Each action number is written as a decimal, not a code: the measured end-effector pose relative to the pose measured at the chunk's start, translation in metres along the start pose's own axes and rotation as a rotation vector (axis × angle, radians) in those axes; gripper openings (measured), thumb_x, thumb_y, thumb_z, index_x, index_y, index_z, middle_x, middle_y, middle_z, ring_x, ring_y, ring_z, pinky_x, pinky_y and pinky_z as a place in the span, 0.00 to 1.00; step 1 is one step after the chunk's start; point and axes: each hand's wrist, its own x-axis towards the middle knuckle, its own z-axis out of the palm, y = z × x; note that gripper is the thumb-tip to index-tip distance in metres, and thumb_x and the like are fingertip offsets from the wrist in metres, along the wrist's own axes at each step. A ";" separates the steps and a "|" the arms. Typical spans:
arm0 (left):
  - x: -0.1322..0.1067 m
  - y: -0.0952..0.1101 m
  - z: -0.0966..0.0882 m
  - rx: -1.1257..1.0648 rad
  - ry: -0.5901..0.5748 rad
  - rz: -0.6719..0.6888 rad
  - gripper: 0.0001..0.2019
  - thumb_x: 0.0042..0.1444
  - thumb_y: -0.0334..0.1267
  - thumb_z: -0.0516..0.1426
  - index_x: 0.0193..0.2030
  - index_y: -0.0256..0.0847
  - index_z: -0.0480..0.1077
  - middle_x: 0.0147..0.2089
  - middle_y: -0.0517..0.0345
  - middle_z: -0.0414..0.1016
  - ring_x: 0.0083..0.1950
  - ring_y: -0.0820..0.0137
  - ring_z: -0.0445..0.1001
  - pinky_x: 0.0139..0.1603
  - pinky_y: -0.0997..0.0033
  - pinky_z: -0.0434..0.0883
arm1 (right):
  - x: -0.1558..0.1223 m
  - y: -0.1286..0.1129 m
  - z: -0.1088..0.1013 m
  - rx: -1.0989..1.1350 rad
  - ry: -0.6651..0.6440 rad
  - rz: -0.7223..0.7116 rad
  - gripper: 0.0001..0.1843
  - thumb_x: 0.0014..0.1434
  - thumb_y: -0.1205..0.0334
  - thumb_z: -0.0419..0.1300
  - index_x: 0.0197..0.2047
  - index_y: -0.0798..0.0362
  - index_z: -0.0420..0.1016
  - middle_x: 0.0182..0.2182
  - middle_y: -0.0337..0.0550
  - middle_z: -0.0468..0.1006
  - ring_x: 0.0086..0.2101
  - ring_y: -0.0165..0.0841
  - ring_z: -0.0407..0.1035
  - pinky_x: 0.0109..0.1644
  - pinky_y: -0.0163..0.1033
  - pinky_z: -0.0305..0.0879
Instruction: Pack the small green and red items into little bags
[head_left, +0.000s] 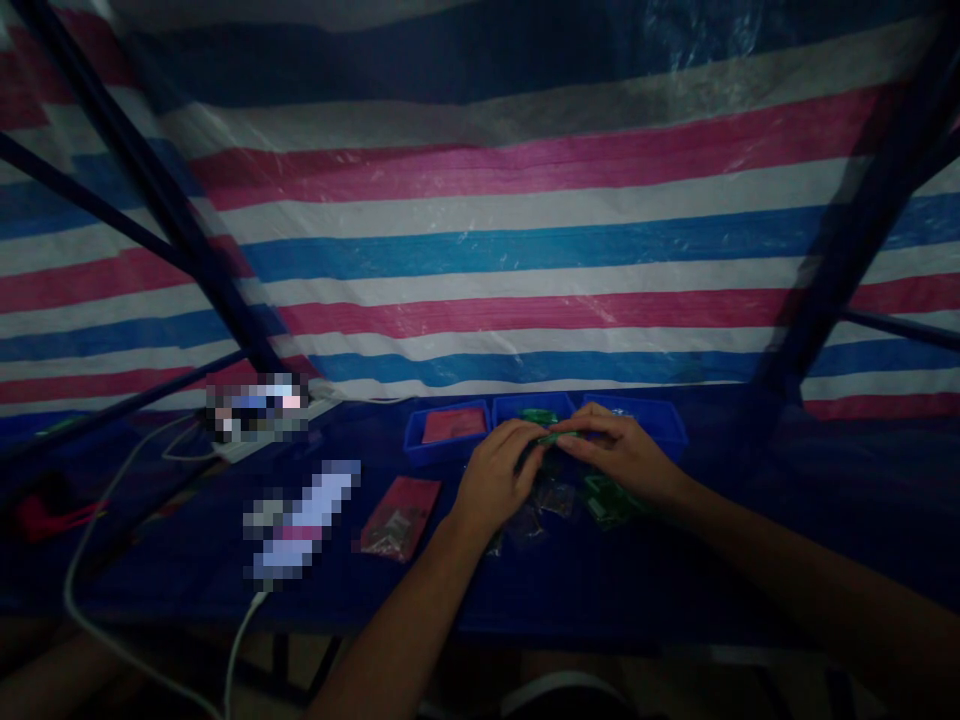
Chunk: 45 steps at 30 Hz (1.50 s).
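Observation:
My left hand (496, 477) and my right hand (619, 450) meet over the blue table, fingers curled, and together pinch a small green part (556, 437) between their fingertips. Under and beside my hands lie more green pieces (609, 500) and small clear bags (553, 497). Just behind my hands stands a row of three blue trays: the left tray (448, 432) holds a red packet, the middle tray (534, 409) holds green pieces, and the right tray (654, 415) is partly hidden by my right hand. The light is dim.
A red packet (400, 517) lies on the table left of my hands. White cables (90, 560) run along the left side. A striped pink, blue and white tarp (525, 230) hangs behind the table, framed by dark poles (150, 190).

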 end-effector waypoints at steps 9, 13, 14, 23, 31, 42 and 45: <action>0.001 0.003 0.003 -0.077 -0.019 -0.118 0.19 0.68 0.39 0.58 0.65 0.45 0.67 0.50 0.53 0.80 0.50 0.64 0.80 0.56 0.61 0.76 | 0.002 0.013 0.002 0.198 -0.027 0.148 0.16 0.58 0.49 0.70 0.44 0.50 0.82 0.41 0.45 0.83 0.43 0.39 0.78 0.51 0.46 0.73; 0.004 0.009 0.000 -0.093 -0.050 -0.071 0.23 0.64 0.42 0.62 0.64 0.45 0.68 0.63 0.46 0.72 0.64 0.59 0.72 0.66 0.54 0.71 | 0.002 0.014 0.000 0.305 0.037 0.228 0.21 0.55 0.50 0.73 0.47 0.50 0.77 0.35 0.40 0.83 0.36 0.34 0.78 0.40 0.38 0.72; 0.004 0.010 -0.001 -0.094 -0.058 -0.058 0.25 0.61 0.43 0.65 0.64 0.46 0.68 0.65 0.45 0.69 0.67 0.58 0.70 0.68 0.52 0.69 | 0.002 0.014 -0.001 0.318 0.053 0.235 0.22 0.55 0.49 0.73 0.49 0.49 0.76 0.34 0.38 0.82 0.33 0.33 0.77 0.37 0.37 0.71; 0.002 0.000 0.002 -0.067 -0.027 -0.054 0.10 0.67 0.35 0.57 0.53 0.42 0.75 0.50 0.50 0.79 0.54 0.62 0.77 0.58 0.57 0.75 | 0.005 0.003 0.000 0.308 -0.022 0.271 0.24 0.59 0.37 0.65 0.35 0.52 0.79 0.27 0.41 0.80 0.28 0.33 0.74 0.35 0.39 0.71; 0.003 0.008 0.002 -0.179 0.016 -0.206 0.20 0.65 0.42 0.61 0.62 0.45 0.68 0.53 0.52 0.80 0.50 0.63 0.80 0.54 0.60 0.77 | 0.000 0.005 -0.001 0.170 -0.063 0.276 0.24 0.57 0.37 0.67 0.31 0.52 0.76 0.20 0.34 0.69 0.21 0.27 0.61 0.25 0.35 0.53; 0.006 0.008 -0.001 -0.175 0.029 -0.002 0.12 0.61 0.31 0.64 0.51 0.45 0.77 0.61 0.49 0.74 0.63 0.60 0.73 0.65 0.52 0.71 | 0.000 0.011 0.002 0.369 -0.098 0.341 0.29 0.60 0.37 0.64 0.21 0.51 0.66 0.14 0.34 0.64 0.17 0.26 0.54 0.23 0.35 0.49; 0.005 0.007 -0.002 -0.170 0.073 -0.016 0.10 0.64 0.30 0.60 0.50 0.44 0.77 0.54 0.52 0.79 0.57 0.64 0.77 0.60 0.58 0.73 | 0.001 0.010 0.002 0.353 -0.083 0.341 0.26 0.62 0.37 0.63 0.26 0.52 0.70 0.16 0.33 0.65 0.18 0.26 0.56 0.23 0.34 0.51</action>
